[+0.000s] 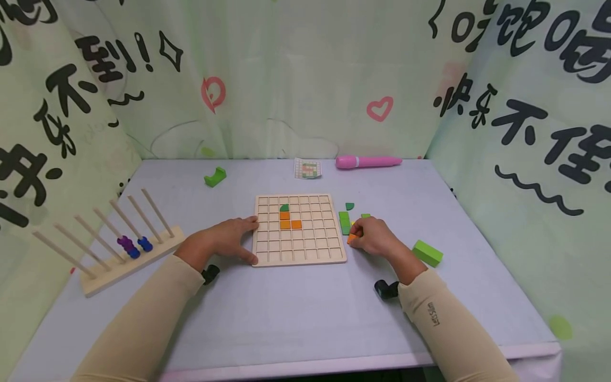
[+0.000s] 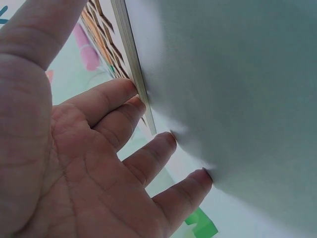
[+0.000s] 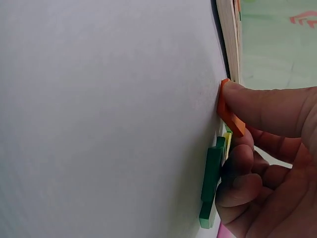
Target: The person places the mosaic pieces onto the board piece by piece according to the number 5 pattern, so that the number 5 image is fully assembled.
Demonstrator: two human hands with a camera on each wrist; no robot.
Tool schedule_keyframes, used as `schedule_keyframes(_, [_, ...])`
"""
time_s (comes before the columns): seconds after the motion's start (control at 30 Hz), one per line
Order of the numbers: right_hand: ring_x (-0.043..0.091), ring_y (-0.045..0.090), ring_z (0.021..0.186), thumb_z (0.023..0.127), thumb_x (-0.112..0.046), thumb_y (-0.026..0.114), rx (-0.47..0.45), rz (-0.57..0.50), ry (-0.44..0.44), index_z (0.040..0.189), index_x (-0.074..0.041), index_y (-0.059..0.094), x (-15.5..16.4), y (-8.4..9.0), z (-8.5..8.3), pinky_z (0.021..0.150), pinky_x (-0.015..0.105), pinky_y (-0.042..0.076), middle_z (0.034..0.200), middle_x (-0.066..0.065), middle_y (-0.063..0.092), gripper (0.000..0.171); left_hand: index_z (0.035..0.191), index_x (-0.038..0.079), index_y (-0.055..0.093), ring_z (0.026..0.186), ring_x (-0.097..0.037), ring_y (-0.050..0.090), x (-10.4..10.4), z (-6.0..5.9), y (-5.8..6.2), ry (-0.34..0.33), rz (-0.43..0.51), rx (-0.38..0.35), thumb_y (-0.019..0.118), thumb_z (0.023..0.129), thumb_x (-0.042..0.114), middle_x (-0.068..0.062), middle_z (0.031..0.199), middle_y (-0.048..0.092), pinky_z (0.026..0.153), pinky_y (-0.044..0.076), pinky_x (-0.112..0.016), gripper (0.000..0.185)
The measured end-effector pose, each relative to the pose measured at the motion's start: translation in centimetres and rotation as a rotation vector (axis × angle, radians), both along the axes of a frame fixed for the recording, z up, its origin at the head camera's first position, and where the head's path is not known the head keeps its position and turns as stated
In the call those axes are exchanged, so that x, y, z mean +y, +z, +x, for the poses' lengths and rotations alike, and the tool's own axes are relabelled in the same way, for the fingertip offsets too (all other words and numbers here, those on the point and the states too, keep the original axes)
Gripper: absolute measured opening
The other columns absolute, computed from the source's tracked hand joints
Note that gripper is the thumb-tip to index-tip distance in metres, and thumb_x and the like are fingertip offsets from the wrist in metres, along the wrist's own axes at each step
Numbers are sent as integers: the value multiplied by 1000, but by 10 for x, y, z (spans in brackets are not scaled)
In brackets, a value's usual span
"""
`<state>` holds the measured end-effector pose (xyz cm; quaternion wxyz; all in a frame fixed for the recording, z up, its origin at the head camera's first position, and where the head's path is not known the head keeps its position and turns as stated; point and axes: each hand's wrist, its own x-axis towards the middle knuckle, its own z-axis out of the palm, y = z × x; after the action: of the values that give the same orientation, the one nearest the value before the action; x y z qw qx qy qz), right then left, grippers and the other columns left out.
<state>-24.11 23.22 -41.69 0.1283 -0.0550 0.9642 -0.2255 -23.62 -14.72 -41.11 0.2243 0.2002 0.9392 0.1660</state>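
Right hand (image 1: 377, 239) is pinching a small flat orange tile (image 1: 351, 239) between thumb and fingers, just off the right edge of the wooden grid board (image 1: 299, 253), low on the desk (image 1: 286, 307); in the right wrist view the orange tile (image 3: 229, 110) is thin, square-edged, tilting against the desk surface. Left hand (image 1: 224, 241) is lying flat with fingers straight, fingertips (image 2: 130, 89) pressing against the board's left edge, gripping nothing. Board is sitting mid-desk, holding three orange squares (image 1: 289, 220) and a green quarter-round piece (image 1: 284, 207). A green bar (image 1: 345, 223) is lying just beside the right hand, a green block (image 1: 427, 253) further right.
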Motion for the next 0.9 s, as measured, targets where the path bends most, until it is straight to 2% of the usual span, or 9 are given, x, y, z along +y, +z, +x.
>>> schedule_keyframes(0.3, [24, 56, 90, 91, -14, 79, 35, 22, 25, 103, -10, 68, -1, 3, 2, 74, 32, 45, 94, 7, 64, 16, 161, 5, 35, 158, -38, 23, 0, -1, 1, -14, -13, 5, 87, 82, 46, -12, 173, 22, 128, 25, -52, 103])
schedule_keyframes(0.5, [24, 57, 91, 93, -11, 76, 43, 13, 49, 103, -10, 69, -1, 4, 4, 77, 33, 46, 96, 8, 65, 12, 161, 5, 35, 158, -38, 23, 0, -1, 0, -11, -15, 6, 87, 82, 46, -13, 173, 22, 128, 25, -52, 104])
schedule_keyframes(0.63, [24, 57, 91, 95, -10, 74, 29, -10, 64, 105, -9, 69, 1, 5, 4, 76, 32, 46, 97, 8, 65, 11, 161, 5, 35, 158, -38, 23, 0, -1, 0, -9, -16, 8, 87, 82, 47, -12, 173, 22, 128, 25, -53, 104])
schedule_keyframes(0.9, [24, 55, 91, 97, -15, 72, -13, -92, 20, 108, -9, 70, 1, 9, -2, 72, 31, 45, 96, 8, 62, 13, 161, 5, 35, 158, -39, 24, -1, -2, 0, -19, -9, 11, 88, 82, 47, -13, 173, 23, 127, 25, -53, 104])
